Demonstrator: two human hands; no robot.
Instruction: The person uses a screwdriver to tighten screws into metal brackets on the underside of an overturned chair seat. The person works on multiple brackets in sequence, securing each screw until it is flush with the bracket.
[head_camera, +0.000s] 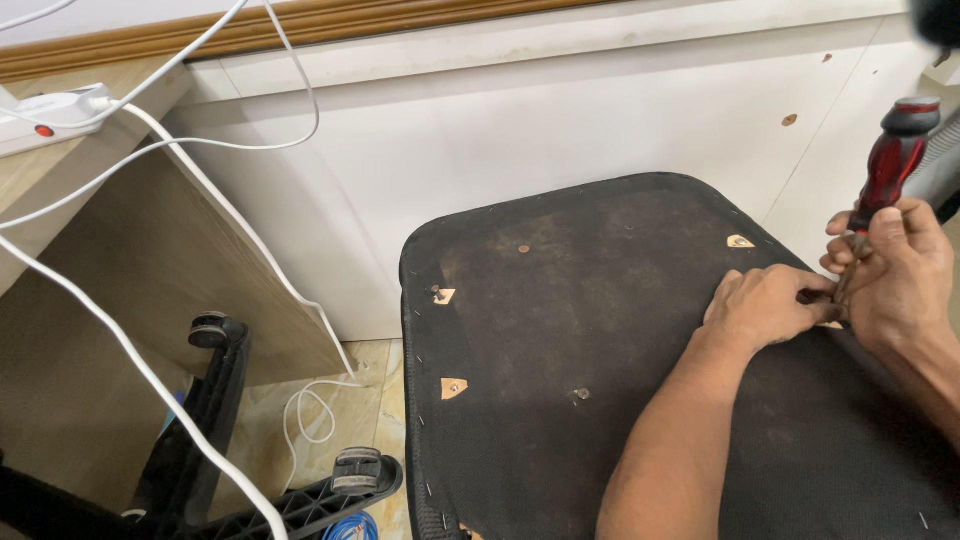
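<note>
An upturned chair seat (560, 330) with a black fabric underside fills the middle of the head view. My right hand (895, 275) grips a screwdriver with a red and black handle (892, 165), its shaft pointing down at the seat's right side. My left hand (765, 305) rests flat on the fabric, fingertips pinching at the spot where the shaft meets the seat; the tip is hidden behind the fingers. Small cut-outs in the fabric show bare wood and screws (443, 296), (453, 388), (740, 241).
A black chair base with castor wheels (355, 470) lies on the floor at lower left. White cables (150, 380) run from a white power strip (55, 115) on a wooden desk. A white cabinet panel (500, 130) stands behind the seat.
</note>
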